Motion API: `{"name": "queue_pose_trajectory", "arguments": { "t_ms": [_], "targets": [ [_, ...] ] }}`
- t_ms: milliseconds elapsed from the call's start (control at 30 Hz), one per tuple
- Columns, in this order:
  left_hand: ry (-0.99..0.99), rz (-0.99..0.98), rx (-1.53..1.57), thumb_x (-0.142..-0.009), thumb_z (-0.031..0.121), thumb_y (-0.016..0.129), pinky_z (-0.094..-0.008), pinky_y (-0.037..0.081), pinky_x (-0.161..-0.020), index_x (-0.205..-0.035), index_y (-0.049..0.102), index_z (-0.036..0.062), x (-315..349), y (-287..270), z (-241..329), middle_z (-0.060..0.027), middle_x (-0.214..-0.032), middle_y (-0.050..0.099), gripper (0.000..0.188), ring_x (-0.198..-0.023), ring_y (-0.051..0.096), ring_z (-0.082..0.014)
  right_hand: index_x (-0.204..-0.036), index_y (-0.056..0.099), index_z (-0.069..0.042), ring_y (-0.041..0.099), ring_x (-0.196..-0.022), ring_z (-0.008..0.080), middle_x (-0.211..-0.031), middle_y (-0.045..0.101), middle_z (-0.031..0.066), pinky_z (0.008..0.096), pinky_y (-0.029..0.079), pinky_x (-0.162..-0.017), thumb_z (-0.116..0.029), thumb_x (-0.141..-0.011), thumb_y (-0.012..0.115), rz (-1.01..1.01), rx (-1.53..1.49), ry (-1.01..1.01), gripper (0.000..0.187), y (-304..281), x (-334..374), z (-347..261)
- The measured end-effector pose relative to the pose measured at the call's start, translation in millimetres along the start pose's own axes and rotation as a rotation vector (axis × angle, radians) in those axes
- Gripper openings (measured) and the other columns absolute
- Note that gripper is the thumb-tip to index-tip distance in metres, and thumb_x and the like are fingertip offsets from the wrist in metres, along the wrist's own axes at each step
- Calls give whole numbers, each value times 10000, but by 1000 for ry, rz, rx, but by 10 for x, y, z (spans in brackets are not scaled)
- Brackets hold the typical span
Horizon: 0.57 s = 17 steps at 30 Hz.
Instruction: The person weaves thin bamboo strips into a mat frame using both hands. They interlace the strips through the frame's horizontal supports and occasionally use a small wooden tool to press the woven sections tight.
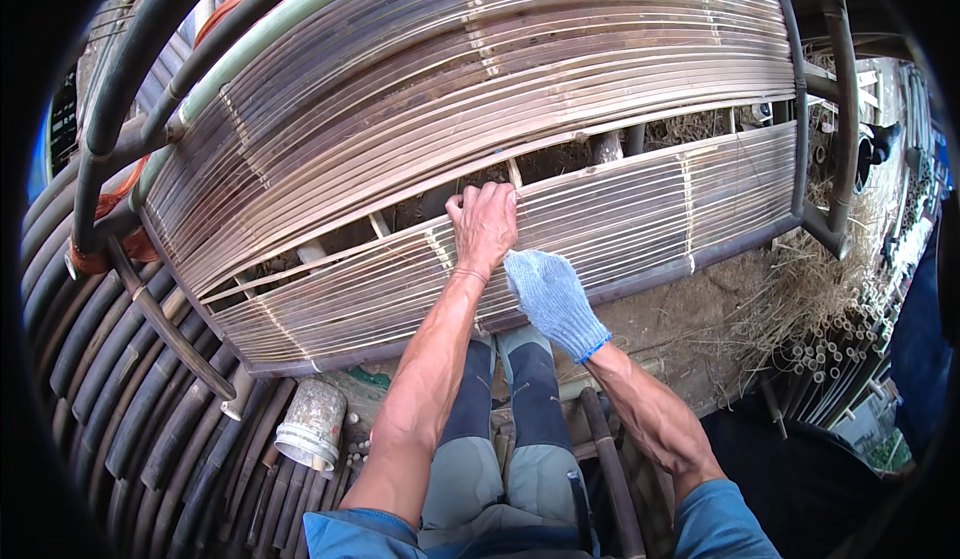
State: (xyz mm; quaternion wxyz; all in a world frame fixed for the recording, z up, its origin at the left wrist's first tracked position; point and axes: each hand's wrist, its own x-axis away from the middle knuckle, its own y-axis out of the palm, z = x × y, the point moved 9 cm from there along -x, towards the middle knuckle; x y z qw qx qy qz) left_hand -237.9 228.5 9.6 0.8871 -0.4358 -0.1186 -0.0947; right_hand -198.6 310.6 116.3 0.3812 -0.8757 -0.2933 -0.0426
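Observation:
A long bamboo bench or bed frame with a slatted surface (560, 49) lies across the view. An open gap runs lengthwise between its far slats and a near band of slats (620, 221). My bare left hand (485, 224) is closed, its fingers curled over a bamboo slat (580, 181) at the near edge of the gap. Just right of it and nearer to me, my right hand (556, 301) wears a grey-blue knitted glove. It is closed over the near slats, with its fingertips hidden. Short crosspieces (515, 172) show inside the gap.
Curved dark bamboo rails (120, 89) rise at the left end, and another upright (845, 109) at the right. Stacked bamboo poles (110, 399) fill the lower left beside a dirty white bucket (311, 424). Straw (800, 299) and cut bamboo tubes (825, 349) lie at right.

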Motion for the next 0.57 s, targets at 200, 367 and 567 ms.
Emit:
{"name": "queue_pose_trajectory", "arguments": {
  "t_ms": [200,367,567],
  "targets": [
    [-84,-178,52,-1012,273,502,-493,328,-988,-1113,644,102,-35,102,-235,-87,-1089,634,244,-1069,542,-303,-1029,641,7,653,-833,359,-885,660,186,454,523,-763,-106,-893,567,-125,83,-57,192,-162,121,252],
    [-184,-342,155,-998,366,529,-494,394,-949,-1026,724,93,-107,92,-353,-118,-1009,713,337,-1015,608,-357,-1004,647,-27,672,-833,308,-855,649,156,429,538,-749,-109,-878,575,60,93,-122,167,-388,279,481],
    [-140,-241,166,-958,300,585,-486,343,-960,-1032,737,74,-101,37,-239,-130,-1045,706,282,-1031,601,-323,-1113,622,-57,660,-848,264,-936,634,102,378,544,-699,-102,-845,595,-326,150,89,273,33,-115,-83]
  ]
}}
